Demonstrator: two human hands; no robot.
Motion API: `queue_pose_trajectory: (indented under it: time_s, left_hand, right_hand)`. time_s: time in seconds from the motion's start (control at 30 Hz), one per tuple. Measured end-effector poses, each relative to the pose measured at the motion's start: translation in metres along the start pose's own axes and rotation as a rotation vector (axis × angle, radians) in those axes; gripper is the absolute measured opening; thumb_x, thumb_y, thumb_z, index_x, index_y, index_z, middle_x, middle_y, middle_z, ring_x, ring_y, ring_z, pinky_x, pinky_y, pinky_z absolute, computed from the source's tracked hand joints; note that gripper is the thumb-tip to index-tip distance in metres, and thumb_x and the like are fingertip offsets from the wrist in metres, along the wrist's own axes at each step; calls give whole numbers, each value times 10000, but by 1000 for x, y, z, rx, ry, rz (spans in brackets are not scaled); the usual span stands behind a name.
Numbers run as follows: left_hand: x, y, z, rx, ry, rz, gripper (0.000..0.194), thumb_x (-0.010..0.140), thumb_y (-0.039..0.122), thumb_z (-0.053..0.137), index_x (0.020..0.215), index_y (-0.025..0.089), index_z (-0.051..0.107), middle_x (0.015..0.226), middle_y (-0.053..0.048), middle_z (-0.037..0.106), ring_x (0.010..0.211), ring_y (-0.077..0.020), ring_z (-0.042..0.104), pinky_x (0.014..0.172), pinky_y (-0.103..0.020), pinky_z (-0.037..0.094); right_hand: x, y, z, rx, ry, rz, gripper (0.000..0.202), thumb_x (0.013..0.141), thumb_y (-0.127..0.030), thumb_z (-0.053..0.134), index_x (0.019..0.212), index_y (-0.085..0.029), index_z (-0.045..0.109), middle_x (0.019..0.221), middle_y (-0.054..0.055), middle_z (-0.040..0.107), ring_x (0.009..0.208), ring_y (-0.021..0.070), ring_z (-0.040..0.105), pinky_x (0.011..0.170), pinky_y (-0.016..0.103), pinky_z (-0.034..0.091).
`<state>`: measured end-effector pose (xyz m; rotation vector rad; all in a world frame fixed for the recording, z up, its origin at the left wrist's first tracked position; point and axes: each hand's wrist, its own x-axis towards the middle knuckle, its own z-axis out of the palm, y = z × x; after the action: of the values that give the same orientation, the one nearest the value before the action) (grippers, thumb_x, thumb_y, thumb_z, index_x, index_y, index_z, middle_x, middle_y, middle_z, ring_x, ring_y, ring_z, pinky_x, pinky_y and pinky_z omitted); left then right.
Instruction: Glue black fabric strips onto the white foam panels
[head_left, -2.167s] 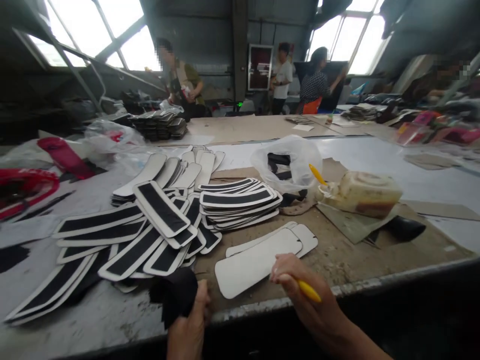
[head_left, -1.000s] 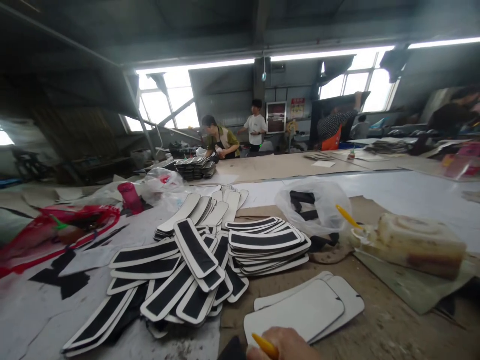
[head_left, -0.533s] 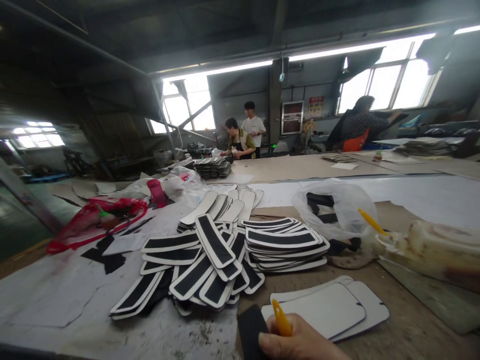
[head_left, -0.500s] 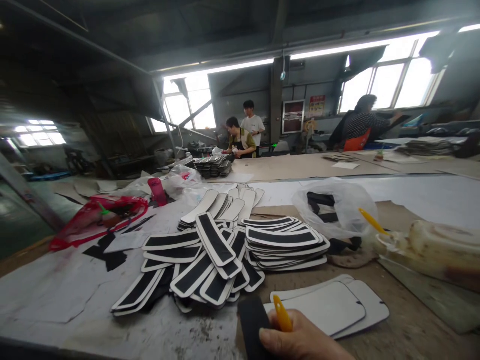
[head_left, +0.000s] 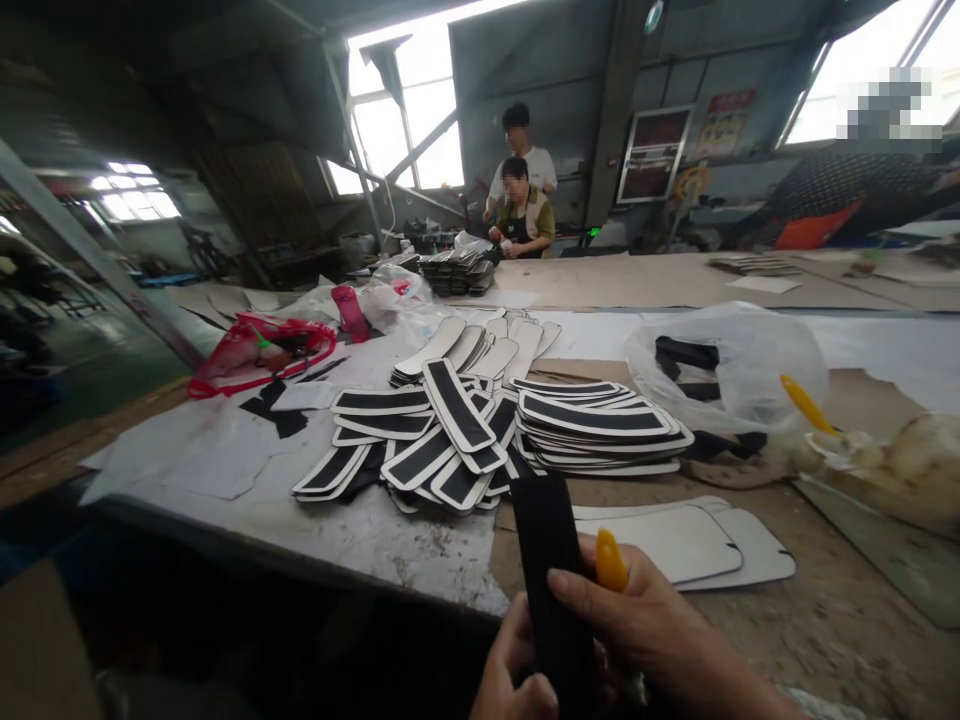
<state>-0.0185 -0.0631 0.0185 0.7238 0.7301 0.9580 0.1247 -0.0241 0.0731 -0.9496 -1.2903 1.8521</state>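
Note:
A black strip of fabric-like material (head_left: 551, 550) stands up before me at the table's front edge. My left hand (head_left: 514, 665) is closed around its lower left side. Pinching its right side is my right hand (head_left: 645, 615), thumb flat on the strip's face. A yellow handle (head_left: 611, 560) pokes up out of that same hand; its other end is hidden. Just beyond, pale rounded panels (head_left: 694, 540) lie overlapped on the table. Behind the strip's top sits a loose heap of white-edged panels with black centres (head_left: 457, 405), beside a neater stack of the same (head_left: 596, 410).
Clear plastic bags (head_left: 757, 340) hold black pieces at the right, near a stained plastic container (head_left: 930, 465) and another yellow handle (head_left: 806, 400). A red bag (head_left: 225, 365) lies left. Two people (head_left: 525, 210) work across the far table; another person (head_left: 847, 195) is at right.
My left hand has come into view and taken hold of the black strip. My right hand has raised the strip, keeping the yellow handle. The view has tilted down and shifted left.

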Motion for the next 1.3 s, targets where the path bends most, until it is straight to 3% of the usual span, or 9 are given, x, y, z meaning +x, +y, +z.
queue_pose_trajectory:
  time_s: [0.13, 0.23, 0.47, 0.6, 0.73, 0.83, 1.03, 1.17, 1.3]
  left_hand:
    - [2, 21, -3, 99, -96, 168, 724, 597, 666, 679, 1133, 188, 593, 1071, -134, 652, 1069, -355, 566, 954, -474, 382]
    - [1, 34, -1, 82, -156, 143, 721, 635, 598, 695, 1225, 213, 544, 1158, -116, 627, 1116, -341, 543, 994, -470, 353]
    - [0, 42, -4, 482, 44, 232, 486, 753, 549, 616, 1137, 250, 624, 1206, -76, 600, 1154, -296, 515, 993, -411, 392]
    - [-2, 44, -5, 654, 55, 260, 486, 777, 561, 575, 1195, 314, 601, 1302, -30, 533, 1213, -266, 460, 1034, -351, 363]
    - [-4, 50, -3, 753, 17, 218, 542, 778, 570, 563, 1268, 340, 540, 1388, -8, 462, 1275, -271, 395, 1087, -360, 299]
    - [-2, 49, -6, 721, 28, 145, 586, 770, 535, 595, 1306, 318, 503, 1409, -28, 447, 1296, -288, 376, 1104, -396, 271]
    - [8, 23, -38, 547, 65, 255, 925, 652, 641, 653, 1419, 243, 323, 1407, -109, 448, 1306, -353, 357, 1090, -474, 282]
    - [9, 13, -47, 641, 58, 251, 663, 714, 575, 640, 1288, 262, 532, 1325, -99, 544, 1235, -327, 461, 1061, -444, 342]
    - [6, 24, -24, 542, 122, 195, 545, 742, 526, 638, 1216, 260, 599, 1321, -71, 550, 1246, -299, 451, 1075, -410, 332]
  right_hand:
    - [-4, -5, 7, -172, 21, -135, 281, 833, -448, 584, 832, -168, 607, 798, 38, 608, 764, 194, 591, 700, 283, 482]
    - [-5, 4, 8, -388, 35, -271, 172, 875, -341, 535, 902, -199, 628, 941, 51, 628, 890, 207, 590, 812, 296, 470]
    - [-4, 25, 7, -635, -44, -432, 234, 896, -194, 449, 1069, -195, 607, 1138, 126, 592, 1070, 221, 555, 879, 287, 463]
    - [-3, 27, 7, -640, -56, -466, 268, 886, -166, 449, 1107, -208, 596, 1176, 126, 584, 1144, 233, 523, 915, 292, 450]
    - [-1, 26, 6, -613, -51, -486, 248, 872, -165, 467, 1066, -216, 613, 1121, 106, 599, 1119, 235, 530, 918, 294, 443]
    - [-1, 25, 5, -591, -27, -458, 202, 871, -184, 468, 990, -210, 630, 980, 89, 606, 943, 208, 583, 809, 268, 478]
    - [-2, 30, 2, -667, 23, -441, 210, 914, -255, 486, 1046, -230, 647, 830, 51, 567, 737, 157, 585, 664, 217, 470]
    - [1, 30, 4, -620, -10, -456, 314, 908, -227, 511, 1209, -269, 587, 968, 66, 614, 872, 160, 617, 762, 199, 479]
    - [7, 25, 9, -526, -15, -413, 294, 887, -193, 494, 1145, -244, 624, 1059, 63, 647, 990, 188, 603, 865, 234, 471]
